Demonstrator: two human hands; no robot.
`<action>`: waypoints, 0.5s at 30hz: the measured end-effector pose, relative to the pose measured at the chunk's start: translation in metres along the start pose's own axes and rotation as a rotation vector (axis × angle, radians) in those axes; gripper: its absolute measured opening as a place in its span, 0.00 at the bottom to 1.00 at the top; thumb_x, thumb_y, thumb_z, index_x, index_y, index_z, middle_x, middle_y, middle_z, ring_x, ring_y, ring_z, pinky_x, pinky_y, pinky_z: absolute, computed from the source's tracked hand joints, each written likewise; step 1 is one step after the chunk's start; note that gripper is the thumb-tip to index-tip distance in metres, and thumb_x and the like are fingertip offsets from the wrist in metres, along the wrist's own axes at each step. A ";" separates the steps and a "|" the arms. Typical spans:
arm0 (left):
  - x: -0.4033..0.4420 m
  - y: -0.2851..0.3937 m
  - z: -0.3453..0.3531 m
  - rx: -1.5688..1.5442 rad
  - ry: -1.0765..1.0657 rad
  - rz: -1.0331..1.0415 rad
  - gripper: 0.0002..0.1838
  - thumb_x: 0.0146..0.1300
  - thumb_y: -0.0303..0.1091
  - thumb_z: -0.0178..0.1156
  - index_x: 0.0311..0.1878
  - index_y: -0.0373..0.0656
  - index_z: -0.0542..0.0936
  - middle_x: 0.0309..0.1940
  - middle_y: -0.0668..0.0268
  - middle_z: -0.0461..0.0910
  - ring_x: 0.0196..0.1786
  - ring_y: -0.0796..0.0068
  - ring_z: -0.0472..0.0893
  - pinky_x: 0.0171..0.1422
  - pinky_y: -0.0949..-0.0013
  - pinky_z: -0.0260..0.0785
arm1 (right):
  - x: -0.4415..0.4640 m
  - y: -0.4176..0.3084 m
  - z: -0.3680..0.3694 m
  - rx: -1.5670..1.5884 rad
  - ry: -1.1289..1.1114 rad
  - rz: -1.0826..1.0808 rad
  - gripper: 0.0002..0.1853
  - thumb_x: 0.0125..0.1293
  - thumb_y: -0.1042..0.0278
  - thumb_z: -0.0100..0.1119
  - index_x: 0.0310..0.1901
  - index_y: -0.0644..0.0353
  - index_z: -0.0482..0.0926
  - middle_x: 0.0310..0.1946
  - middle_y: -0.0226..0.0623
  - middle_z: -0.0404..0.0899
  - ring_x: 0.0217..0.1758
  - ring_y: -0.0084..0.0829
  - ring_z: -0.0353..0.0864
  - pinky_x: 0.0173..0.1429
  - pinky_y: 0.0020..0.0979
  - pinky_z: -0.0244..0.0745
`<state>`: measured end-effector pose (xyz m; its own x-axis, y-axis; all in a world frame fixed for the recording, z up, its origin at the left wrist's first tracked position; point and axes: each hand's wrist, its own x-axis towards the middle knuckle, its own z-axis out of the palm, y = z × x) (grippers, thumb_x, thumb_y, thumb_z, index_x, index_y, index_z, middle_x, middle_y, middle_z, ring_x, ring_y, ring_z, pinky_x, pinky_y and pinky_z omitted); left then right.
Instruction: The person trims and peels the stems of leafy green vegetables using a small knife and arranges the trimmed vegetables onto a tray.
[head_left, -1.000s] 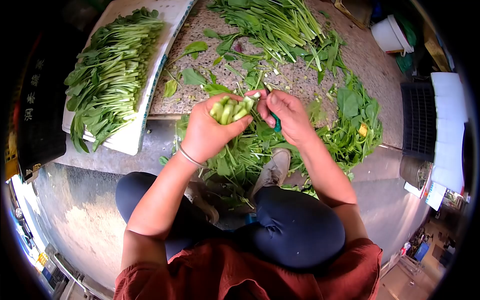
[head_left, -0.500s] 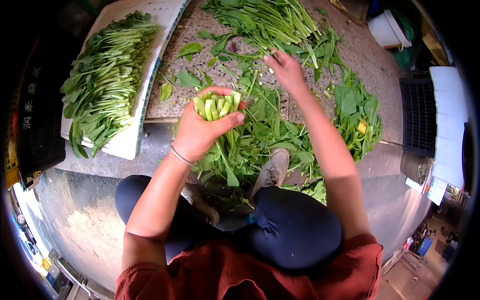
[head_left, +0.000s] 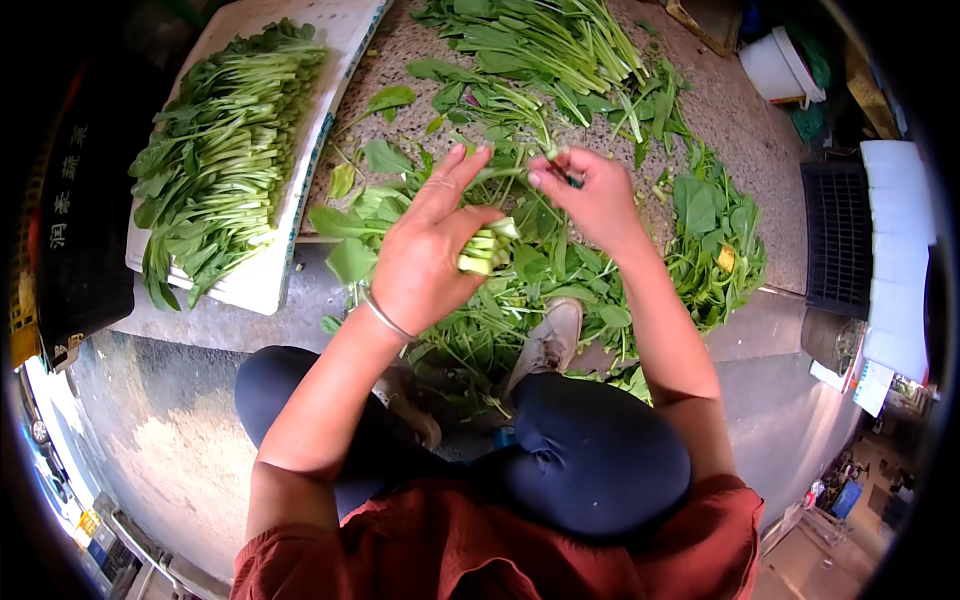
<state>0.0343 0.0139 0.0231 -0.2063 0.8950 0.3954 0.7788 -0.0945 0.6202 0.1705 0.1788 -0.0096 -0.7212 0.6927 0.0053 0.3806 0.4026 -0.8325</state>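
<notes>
My left hand (head_left: 432, 240) holds a bunch of leafy greens (head_left: 484, 250), its cut pale stem ends facing right and leaves sticking out on the left. The thumb and lower fingers keep the bunch while the index and middle fingers stretch forward. Just to the right, my right hand (head_left: 592, 195) is closed round a small dark green-handled tool, mostly hidden, and pinches the end of a leafy stalk (head_left: 545, 140). Between the hands, leaves and stalks lie over the edge of the speckled slab (head_left: 395, 130).
Trimmed greens (head_left: 235, 150) lie in rows on a white foam board (head_left: 265, 285) at the left. Further stalks (head_left: 560, 50) are heaped at the back, with loose leaves (head_left: 700, 210) at the right. A white bucket (head_left: 778, 68) and black crate (head_left: 836, 240) stand beyond.
My right hand reached forward to the greens, then came back near my left hand with a leafy stalk. My left hand has turned the bunch sideways and stretched out two fingers.
</notes>
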 end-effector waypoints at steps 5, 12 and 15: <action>-0.008 -0.004 0.007 -0.203 -0.047 -0.184 0.19 0.37 0.23 0.65 0.39 0.40 0.77 0.40 0.61 0.77 0.43 0.62 0.78 0.47 0.66 0.71 | -0.023 -0.029 0.003 0.806 -0.240 0.324 0.13 0.62 0.62 0.57 0.38 0.66 0.78 0.27 0.33 0.79 0.22 0.17 0.71 0.24 0.16 0.62; -0.007 -0.005 0.001 -0.687 -0.078 -0.557 0.16 0.47 0.27 0.67 0.40 0.38 0.77 0.31 0.71 0.79 0.34 0.86 0.74 0.41 0.78 0.68 | -0.029 -0.036 0.008 0.869 -0.381 0.126 0.19 0.68 0.59 0.48 0.53 0.65 0.72 0.26 0.26 0.71 0.26 0.14 0.61 0.30 0.16 0.58; -0.006 -0.005 0.003 -0.695 -0.108 -0.556 0.17 0.47 0.27 0.67 0.41 0.37 0.76 0.32 0.70 0.79 0.34 0.85 0.74 0.42 0.78 0.68 | -0.030 -0.032 0.008 0.732 -0.370 0.128 0.21 0.68 0.60 0.48 0.58 0.64 0.69 0.24 0.23 0.68 0.24 0.12 0.59 0.28 0.16 0.56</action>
<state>0.0334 0.0105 0.0163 -0.3622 0.9232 -0.1286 0.0409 0.1536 0.9873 0.1745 0.1402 0.0126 -0.8906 0.4133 -0.1897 0.0915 -0.2458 -0.9650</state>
